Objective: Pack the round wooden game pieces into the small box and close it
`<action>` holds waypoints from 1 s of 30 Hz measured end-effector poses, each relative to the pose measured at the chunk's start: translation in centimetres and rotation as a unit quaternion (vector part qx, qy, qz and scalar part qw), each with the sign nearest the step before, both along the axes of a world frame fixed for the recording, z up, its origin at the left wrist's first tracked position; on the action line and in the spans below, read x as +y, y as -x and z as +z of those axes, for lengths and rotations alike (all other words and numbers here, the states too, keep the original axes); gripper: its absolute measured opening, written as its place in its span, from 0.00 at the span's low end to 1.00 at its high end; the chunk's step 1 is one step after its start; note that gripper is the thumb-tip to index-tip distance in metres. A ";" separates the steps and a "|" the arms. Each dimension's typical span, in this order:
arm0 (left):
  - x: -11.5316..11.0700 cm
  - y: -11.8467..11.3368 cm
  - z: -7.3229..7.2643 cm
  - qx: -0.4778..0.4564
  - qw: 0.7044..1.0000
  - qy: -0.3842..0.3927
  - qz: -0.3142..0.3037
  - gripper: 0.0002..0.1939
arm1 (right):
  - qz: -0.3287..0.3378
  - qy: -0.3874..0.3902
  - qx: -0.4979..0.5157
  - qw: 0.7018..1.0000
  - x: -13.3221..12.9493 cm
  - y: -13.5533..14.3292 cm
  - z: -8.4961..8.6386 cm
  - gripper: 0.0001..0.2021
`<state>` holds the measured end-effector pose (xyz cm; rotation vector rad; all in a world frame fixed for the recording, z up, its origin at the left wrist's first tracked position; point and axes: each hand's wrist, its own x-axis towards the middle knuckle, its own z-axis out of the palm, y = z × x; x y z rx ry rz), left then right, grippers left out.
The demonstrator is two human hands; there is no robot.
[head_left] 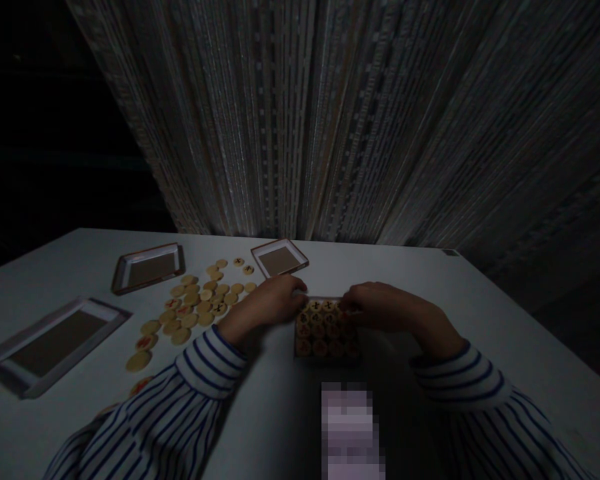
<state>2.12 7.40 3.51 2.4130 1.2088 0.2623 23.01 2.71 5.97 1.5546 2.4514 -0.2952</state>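
Observation:
Between my hands sits a small box (327,360) packed with rows of round wooden Chinese chess pieces (319,331), marked with characters. My left hand (273,300) is closed at the box's back left corner, its fingertips curled against the edge. Over the back right corner, the bent fingers of my right hand (387,307) press together; whatever they pinch is hidden in the dim light. Many loose chess pieces (204,307) lie scattered left of my left hand, some plain side up, others showing red or black characters.
Three shallow trays with light rims stand on the white table (480,313): a back left tray (147,282), a front left tray (77,358) and a back middle tray (297,265). Behind the table hangs a string curtain (300,120). A pixelated patch (350,430) covers the bottom middle.

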 end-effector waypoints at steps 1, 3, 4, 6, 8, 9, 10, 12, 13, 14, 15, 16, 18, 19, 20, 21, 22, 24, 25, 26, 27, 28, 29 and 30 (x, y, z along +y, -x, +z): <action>0.0 0.0 0.0 0.000 1.000 -0.002 0.000 0.18 | 0.001 -0.002 0.001 1.000 0.0 -0.1 0.0 0.12; 0.0 0.0 0.0 0.002 1.000 -0.009 0.003 0.18 | 0.002 -0.008 0.005 1.000 -0.1 -0.2 0.0 0.13; 0.0 0.0 0.0 0.004 1.000 -0.011 0.005 0.18 | 0.002 -0.011 0.007 1.000 -0.1 -0.2 0.1 0.14; 0.0 0.0 0.0 0.006 1.000 -0.014 0.008 0.18 | -0.001 -0.013 0.010 1.000 -0.2 -0.2 0.3 0.14; 0.1 0.1 -0.1 0.002 1.000 -0.015 0.006 0.18 | -0.002 -0.005 0.015 1.000 -0.4 0.0 0.6 0.14; 0.1 0.1 -0.2 -0.002 1.000 -0.014 0.003 0.18 | 0.000 0.004 0.019 1.000 -0.5 0.1 0.7 0.13; 0.1 0.1 -0.2 -0.005 1.000 -0.014 0.001 0.18 | 0.004 0.016 0.021 1.000 -0.6 0.2 0.8 0.13; 0.2 0.2 -0.2 -0.004 1.000 -0.012 -0.003 0.19 | 0.009 0.036 0.019 0.999 -0.7 0.5 1.0 0.12; 0.2 0.2 -0.2 -0.003 1.000 -0.011 -0.005 0.19 | 0.013 0.043 0.014 0.999 -0.8 0.6 1.1 0.12; 0.2 0.2 -0.2 -0.003 1.000 -0.011 -0.007 0.19 | 0.017 0.047 0.009 0.999 -0.9 0.7 1.1 0.12; 0.2 0.2 -0.2 -0.003 1.000 -0.010 -0.007 0.19 | 0.021 0.048 0.005 0.999 -0.9 0.8 1.1 0.11; 0.2 0.2 -0.2 -0.002 1.000 -0.009 -0.006 0.19 | 0.024 0.048 0.003 0.999 -0.9 0.8 1.1 0.11; 0.2 0.2 -0.1 -0.002 1.000 -0.009 -0.003 0.19 | 0.030 0.049 0.004 0.998 -1.0 0.8 1.1 0.12; 0.2 0.1 -0.1 0.000 1.000 -0.008 -0.001 0.19 | 0.032 0.051 0.004 0.998 -0.9 0.8 1.0 0.12; 0.2 0.1 0.0 0.002 1.000 -0.008 0.000 0.19 | 0.035 0.055 0.002 0.998 -0.9 0.8 1.0 0.12; 0.1 0.1 0.0 0.002 1.000 -0.008 0.000 0.19 | 0.037 0.059 0.000 0.998 -0.9 0.9 1.0 0.12; 0.1 0.1 0.1 0.002 1.000 -0.008 0.000 0.19 | 0.040 0.061 -0.002 0.997 -0.9 0.9 0.9 0.12; 0.0 0.1 0.2 0.001 1.000 -0.006 0.001 0.19 | 0.040 0.061 -0.006 0.997 -0.9 1.1 1.0 0.11; 0.0 0.1 0.2 0.001 1.000 -0.004 0.002 0.19 | 0.039 0.062 -0.007 0.997 -0.9 1.1 1.0 0.11; -0.1 0.1 0.3 0.001 1.000 -0.003 0.003 0.19 | 0.037 0.061 -0.007 0.997 -1.0 1.2 1.0 0.11; -0.1 0.1 0.3 0.001 1.000 -0.003 0.005 0.19 | 0.038 0.060 -0.008 0.997 -1.0 1.2 1.1 0.11; -0.1 0.1 0.3 0.000 1.000 -0.004 0.005 0.19 | 0.037 0.062 -0.009 0.997 -1.1 1.3 1.1 0.11; -0.1 0.1 0.3 0.000 1.000 -0.005 0.004 0.19 | 0.037 0.064 -0.010 0.997 -1.1 1.3 1.2 0.11; -0.1 0.0 0.3 -0.001 1.000 -0.005 0.002 0.19 | 0.038 0.063 -0.009 0.997 -1.1 1.3 1.2 0.11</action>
